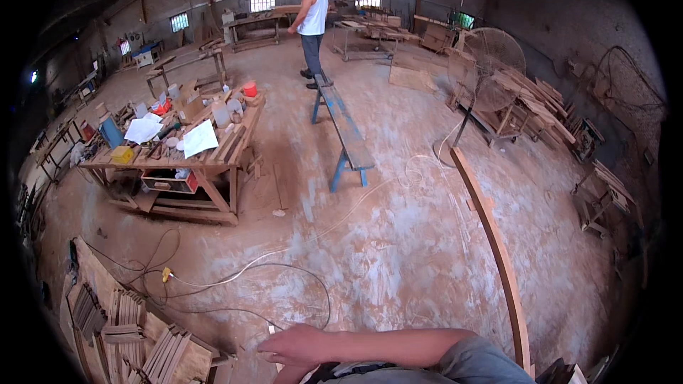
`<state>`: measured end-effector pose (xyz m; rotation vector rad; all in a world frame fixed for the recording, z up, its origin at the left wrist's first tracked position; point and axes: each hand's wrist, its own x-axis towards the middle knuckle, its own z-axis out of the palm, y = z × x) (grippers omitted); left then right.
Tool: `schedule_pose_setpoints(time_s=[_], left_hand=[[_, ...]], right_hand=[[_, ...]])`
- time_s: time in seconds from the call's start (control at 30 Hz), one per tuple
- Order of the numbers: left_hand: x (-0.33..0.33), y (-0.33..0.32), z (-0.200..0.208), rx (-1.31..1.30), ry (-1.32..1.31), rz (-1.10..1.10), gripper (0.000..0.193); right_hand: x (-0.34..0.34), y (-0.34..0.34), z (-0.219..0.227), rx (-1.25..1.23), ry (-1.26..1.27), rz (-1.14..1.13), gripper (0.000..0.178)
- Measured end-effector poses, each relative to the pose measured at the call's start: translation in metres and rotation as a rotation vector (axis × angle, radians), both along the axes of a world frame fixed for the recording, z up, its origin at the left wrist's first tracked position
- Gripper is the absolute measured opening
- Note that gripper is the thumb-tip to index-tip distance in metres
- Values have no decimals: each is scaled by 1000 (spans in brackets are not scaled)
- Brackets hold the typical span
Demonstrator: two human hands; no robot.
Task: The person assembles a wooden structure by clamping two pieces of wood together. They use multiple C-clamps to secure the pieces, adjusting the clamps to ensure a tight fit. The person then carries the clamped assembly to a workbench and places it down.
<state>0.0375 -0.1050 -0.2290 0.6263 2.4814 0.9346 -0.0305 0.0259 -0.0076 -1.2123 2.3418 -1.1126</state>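
Observation:
My right forearm crosses the bottom of the view from the right, its grey sleeve (480, 361) pushed up near the elbow. At its end my right hand (297, 345) looks closed, with the fingertips turned down and mostly hidden. A narrow pale strip (271, 328) shows just above the fingers and again below them; whether they grip it is unclear. Under the right wrist, a bit of skin at the lower edge appears to be my left hand (292, 374), its fingers hidden.
Stacked wood pieces (167, 352) lie lower left. A cable with a yellow connector (166, 274) loops over the floor. A cluttered workbench (213, 163) stands left, a blue trestle bench (345, 128) mid-floor, a long beam (491, 242) right. Behind are a large fan (494, 53) and another person (313, 18).

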Motion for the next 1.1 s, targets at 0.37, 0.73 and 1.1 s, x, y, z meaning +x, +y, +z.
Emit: schedule_pose_setpoints(time_s=[0.37,0.73,1.1], left_hand=[[7,-6,86,-262,-241,198,52],[-75,75,154,300,359,351,89],[-61,80,154,408,354,327,87]], right_hand=[[32,147,-106,590,-327,-190,43],[-70,122,39,-169,491,-559,63],[-14,168,-73,247,-182,-311,44]])
